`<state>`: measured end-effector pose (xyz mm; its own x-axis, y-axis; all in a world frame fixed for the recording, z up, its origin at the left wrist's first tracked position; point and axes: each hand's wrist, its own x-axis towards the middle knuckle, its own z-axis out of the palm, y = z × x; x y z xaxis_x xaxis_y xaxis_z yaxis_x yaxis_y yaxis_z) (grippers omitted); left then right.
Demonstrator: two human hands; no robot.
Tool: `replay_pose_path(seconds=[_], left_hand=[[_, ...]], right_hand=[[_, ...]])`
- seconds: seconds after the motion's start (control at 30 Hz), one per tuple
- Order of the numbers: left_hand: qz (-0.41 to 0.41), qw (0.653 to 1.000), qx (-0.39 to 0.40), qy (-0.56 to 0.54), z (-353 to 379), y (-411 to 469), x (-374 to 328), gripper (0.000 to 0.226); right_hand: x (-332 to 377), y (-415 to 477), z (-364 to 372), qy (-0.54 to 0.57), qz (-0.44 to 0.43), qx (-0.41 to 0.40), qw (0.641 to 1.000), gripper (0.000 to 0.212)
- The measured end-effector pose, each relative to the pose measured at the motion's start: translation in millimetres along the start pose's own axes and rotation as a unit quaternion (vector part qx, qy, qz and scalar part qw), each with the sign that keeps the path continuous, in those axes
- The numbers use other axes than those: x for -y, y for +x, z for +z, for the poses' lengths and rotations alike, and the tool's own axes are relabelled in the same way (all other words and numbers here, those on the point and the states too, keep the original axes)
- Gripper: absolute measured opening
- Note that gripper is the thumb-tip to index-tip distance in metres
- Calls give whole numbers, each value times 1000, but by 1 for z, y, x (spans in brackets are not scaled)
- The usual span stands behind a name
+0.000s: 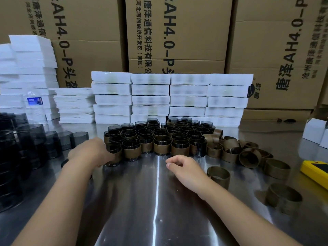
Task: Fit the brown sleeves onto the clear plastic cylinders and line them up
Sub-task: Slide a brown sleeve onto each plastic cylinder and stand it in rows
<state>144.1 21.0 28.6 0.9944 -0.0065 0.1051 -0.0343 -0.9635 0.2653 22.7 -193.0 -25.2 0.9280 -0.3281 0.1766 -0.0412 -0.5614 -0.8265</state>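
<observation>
Several clear cylinders wearing brown sleeves [162,146] stand packed in rows at the middle of the steel table [156,201]. My left hand [90,150] grips one sleeved cylinder [114,153] at the left end of the front row. In front of the rows my right hand [184,168] hovers with its fingers loosely curled and holds nothing. Loose brown sleeves [230,150] lie in a heap to the right, and two more sleeves [219,176] [284,197] stand nearer me. Bare clear cylinders [35,137] are stacked at the left.
White foam pads [170,96] are stacked behind the rows, with more at the back left beside a water bottle [34,103]. Cardboard boxes [177,32] wall off the back. A yellow device [315,172] and small white boxes [315,132] sit at the right edge.
</observation>
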Motion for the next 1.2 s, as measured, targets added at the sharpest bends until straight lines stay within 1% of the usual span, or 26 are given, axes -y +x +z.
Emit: replay_pose_path(seconds=[0.1, 0.17, 0.2, 0.33, 0.37, 0.4, 0.47, 0.5, 0.53, 0.57, 0.6, 0.63, 0.67, 0.7, 0.73, 0.77, 0.8, 0.83, 0.87, 0.9, 1.0, 1.07, 1.2], left_hand=[[15, 999, 22, 38, 4, -2, -3, 25], [21, 998, 34, 44, 6, -1, -3, 26], [29, 998, 44, 42, 7, 0, -2, 31], [62, 992, 105, 39, 16, -2, -5, 71], [55, 993, 98, 41, 19, -1, -6, 75], [41, 996, 74, 38, 22, 1, -6, 75], [16, 999, 3, 41, 23, 7, -5, 75], [7, 998, -29, 47, 21, 7, -5, 77], [-3, 997, -51, 53, 19, 7, -5, 80], [-16, 997, -54, 55, 17, 7, -3, 83], [-32, 997, -40, 50, 15, 7, -2, 86], [-52, 998, -16, 42, 12, 6, 1, 89], [-69, 997, 13, 38, 11, 7, 3, 90], [-75, 995, 39, 44, 11, 8, 5, 89], [-68, 994, 59, 61, 11, 9, 8, 86], [-53, 992, 73, 83, 11, 9, 10, 81], [-38, 990, 83, 104, 12, 9, 11, 76], [-21, 988, 90, 120, 12, 8, 12, 73], [1, 986, 94, 136, 12, 6, 12, 70], [26, 984, 99, 149, 11, 3, 10, 69], [115, 974, 125, 152, 7, -8, 0, 66], [172, 964, 158, 125, 6, -15, -8, 57], [260, 941, 212, 44, 5, -23, -17, 40]], right_hand=[[1, -1, -1, 4, 2, 3, 1000, 16], [1, -1, -1, 4, 4, 5, 1000, 17], [2, -1, -1, 3, 5, 6, 1000, 17], [2, -1, 0, -3, 2, 3, 1000, 18], [1, -1, 1, -13, -3, 0, 1000, 17], [1, -2, 1, -30, -11, -4, 999, 17], [1, -3, 0, -106, -37, -20, 993, 21], [2, -4, -2, -180, -58, -39, 981, 24], [3, -5, -4, -267, -80, -71, 958, 28], [5, -6, -8, -346, -96, -112, 927, 31], [7, -6, -13, -406, -98, -150, 896, 33], [10, -6, -19, -445, -79, -176, 875, 36], [11, -6, -25, -468, -40, -183, 863, 38], [12, -6, -32, -484, 16, -170, 858, 42], [13, -6, -38, -501, 82, -137, 851, 47], [11, -6, -43, -522, 147, -90, 836, 52], [9, -6, -48, -534, 200, -43, 820, 57], [6, -7, -52, -531, 237, -6, 813, 60], [3, -7, -55, -516, 255, 18, 817, 62], [0, -7, -56, -499, 255, 30, 828, 62], [-3, -7, -50, -493, 182, 38, 850, 56], [-2, -8, -39, -485, 129, 38, 864, 53], [1, -7, -20, -421, 65, 23, 904, 55]])
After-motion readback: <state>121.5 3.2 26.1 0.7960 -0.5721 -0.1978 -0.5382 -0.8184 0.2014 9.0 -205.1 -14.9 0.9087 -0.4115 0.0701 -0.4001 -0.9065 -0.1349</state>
